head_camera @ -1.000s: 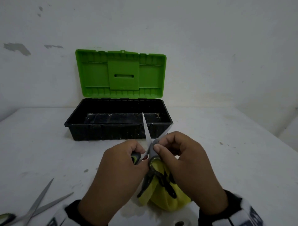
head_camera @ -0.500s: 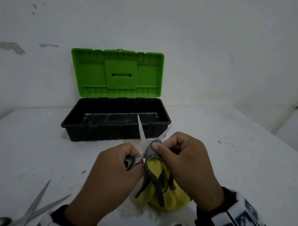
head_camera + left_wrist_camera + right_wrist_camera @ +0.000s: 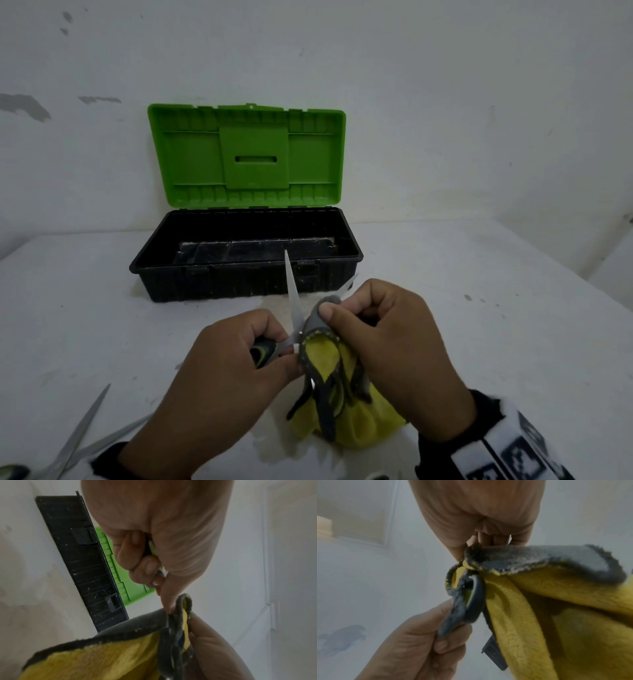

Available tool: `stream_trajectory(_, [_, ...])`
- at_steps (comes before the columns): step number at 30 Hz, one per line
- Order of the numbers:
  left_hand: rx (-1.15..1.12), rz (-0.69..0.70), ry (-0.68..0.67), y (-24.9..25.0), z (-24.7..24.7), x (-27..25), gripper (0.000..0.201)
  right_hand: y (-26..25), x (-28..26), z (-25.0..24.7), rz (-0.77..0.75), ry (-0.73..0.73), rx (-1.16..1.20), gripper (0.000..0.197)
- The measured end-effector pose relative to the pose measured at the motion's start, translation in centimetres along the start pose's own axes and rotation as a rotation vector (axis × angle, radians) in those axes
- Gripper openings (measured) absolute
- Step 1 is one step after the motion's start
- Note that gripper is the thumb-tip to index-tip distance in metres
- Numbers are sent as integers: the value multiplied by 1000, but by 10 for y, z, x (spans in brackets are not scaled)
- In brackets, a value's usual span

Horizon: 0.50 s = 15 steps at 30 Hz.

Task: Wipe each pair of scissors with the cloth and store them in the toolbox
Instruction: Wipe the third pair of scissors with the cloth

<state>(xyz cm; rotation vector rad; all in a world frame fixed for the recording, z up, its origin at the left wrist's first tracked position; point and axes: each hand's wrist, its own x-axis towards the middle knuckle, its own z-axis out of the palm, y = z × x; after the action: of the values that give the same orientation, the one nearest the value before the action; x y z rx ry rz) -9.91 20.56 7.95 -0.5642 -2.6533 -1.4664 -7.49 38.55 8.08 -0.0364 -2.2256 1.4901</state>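
My left hand (image 3: 239, 370) grips the black-and-green handle (image 3: 152, 547) of an open pair of scissors (image 3: 292, 291). One blade points up in front of the toolbox. My right hand (image 3: 394, 342) pinches the yellow-and-grey cloth (image 3: 346, 411) around the other blade, whose tip (image 3: 347, 286) just shows past the fingers. In the right wrist view the cloth (image 3: 556, 588) hangs beside the scissors' dark handle ring (image 3: 473, 599). The toolbox (image 3: 239, 284) stands open behind, with its black base and raised green lid (image 3: 246, 154).
A second pair of scissors (image 3: 78, 438) lies open on the white table (image 3: 479, 342) at the lower left, beside my left forearm. A white wall rises right behind the toolbox. The table's right edge runs diagonally at the far right.
Both hands keep the same holds on the scissors and the cloth. They have shifted only slightly left with the scissors, and the camera view has drifted a little.
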Motion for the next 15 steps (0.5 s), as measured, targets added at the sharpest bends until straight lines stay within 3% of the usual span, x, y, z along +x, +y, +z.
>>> stream_trajectory(5, [-15,-25,12,1,1,-2,27,4,10,-9,18,123,50,20])
stream_trajectory(11, [3,-30,-2,2,-1,-2,25,-2,1,-5,12,-13,39,20])
stream_trajectory(15, [-42,-40,-2,0,2,-3,26,3,18,-17,59,106,92,23])
